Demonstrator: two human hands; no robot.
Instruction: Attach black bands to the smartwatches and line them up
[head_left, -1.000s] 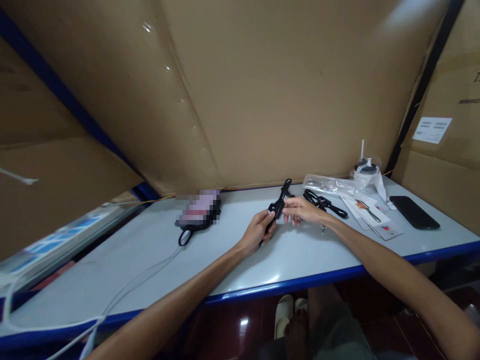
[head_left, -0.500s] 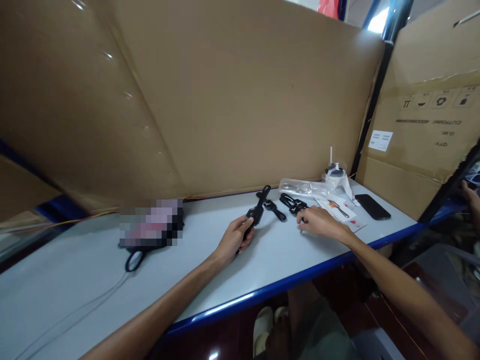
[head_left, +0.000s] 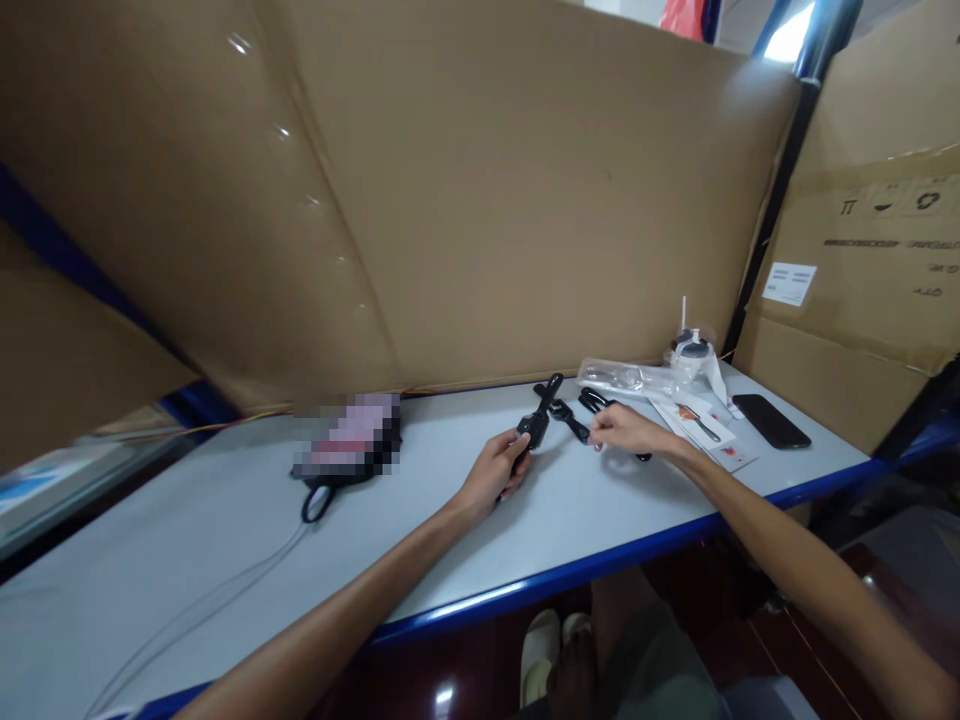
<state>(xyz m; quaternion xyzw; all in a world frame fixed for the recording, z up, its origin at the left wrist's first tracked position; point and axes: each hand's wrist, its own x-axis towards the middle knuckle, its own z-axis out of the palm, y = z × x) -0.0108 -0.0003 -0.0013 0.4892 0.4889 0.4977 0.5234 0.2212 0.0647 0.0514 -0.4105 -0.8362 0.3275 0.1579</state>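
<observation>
Gripping a black tool [head_left: 534, 425] in curled left hand [head_left: 491, 472]; cannot tell if pinching anything in right hand [head_left: 626, 430]. Could bump the loose tool [head_left: 574, 425] beside those fingertips by sweeping low.

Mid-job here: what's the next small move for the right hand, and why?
Probably bring the right hand toward the glossy black long-handled tool in the left hand: the right fingers are apart from it and look pinched together, perhaps on something small.
</observation>
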